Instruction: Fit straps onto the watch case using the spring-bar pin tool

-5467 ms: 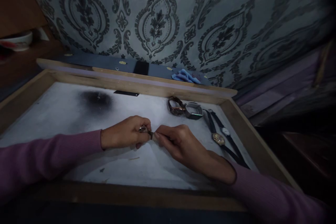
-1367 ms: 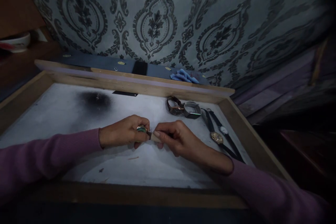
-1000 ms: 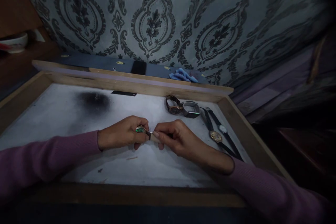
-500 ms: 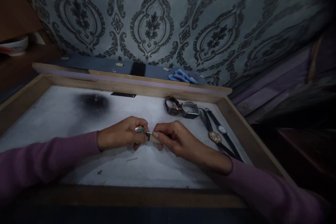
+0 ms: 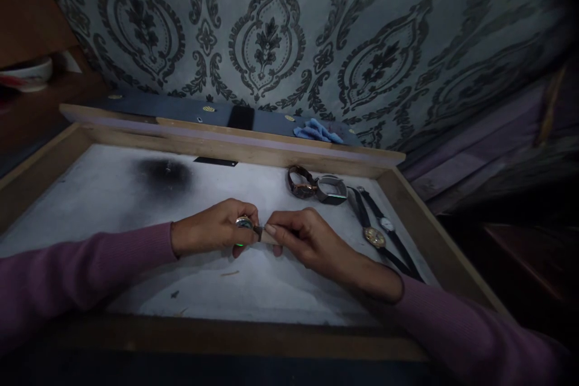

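Note:
My left hand [image 5: 210,229] grips a wristwatch [image 5: 245,223] by its round case, and a bit of green glints at the lower edge. From the case a strap runs right; its pale part [image 5: 268,237] lies between the thumb and fingers of my right hand [image 5: 312,240], which is closed in a pinch. A dark band crosses the strap between the two hands. My fingers cover much of the watch, so the strap's far end is hidden. Both hands are above the white bottom of a shallow wooden tray [image 5: 384,329].
Right of my hands lie a brown watch [image 5: 299,186], a grey square-faced watch [image 5: 332,190] and two dark-strapped watches, one gold-cased [image 5: 374,237], one white-faced [image 5: 386,224]. A black strip [image 5: 216,161] lies near the back wall. Behind it rests a blue cloth [image 5: 318,131].
The whole view has shifted slightly, so everything sits a little further right. Both hands keep the same grip on the watch and its strap.

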Demonstrator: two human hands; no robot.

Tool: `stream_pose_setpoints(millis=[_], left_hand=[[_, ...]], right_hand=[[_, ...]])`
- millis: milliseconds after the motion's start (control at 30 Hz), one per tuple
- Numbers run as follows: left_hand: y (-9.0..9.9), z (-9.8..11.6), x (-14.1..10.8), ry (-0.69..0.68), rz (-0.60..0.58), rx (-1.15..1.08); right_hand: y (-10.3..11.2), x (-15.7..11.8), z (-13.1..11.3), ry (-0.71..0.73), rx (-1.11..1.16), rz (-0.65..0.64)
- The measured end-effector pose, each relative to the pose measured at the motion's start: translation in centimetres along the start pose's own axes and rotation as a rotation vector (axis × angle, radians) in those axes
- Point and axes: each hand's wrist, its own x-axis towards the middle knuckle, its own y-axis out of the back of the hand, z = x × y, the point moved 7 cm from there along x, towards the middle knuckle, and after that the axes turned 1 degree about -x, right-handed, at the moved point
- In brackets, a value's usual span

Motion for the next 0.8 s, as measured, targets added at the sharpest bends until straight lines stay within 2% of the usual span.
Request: stream_pose_setpoints(millis=[233,533,800], left_hand=[[-0.14,0.17,-0.07,0.001,0.008,0.025],[0.33,0.14,0.05,0.016,0.004,0.022],[0.10,0.29,-0.08,0.003,0.011,0.058]], right_hand=[[0.04,-0.01,-0.35,0.032,-0.051,-0.013],[0.23,0.00,-0.35,0.045,0.017,0.052],[0.05,-0.01,-0.17,0.010,-0.003,0.019]])
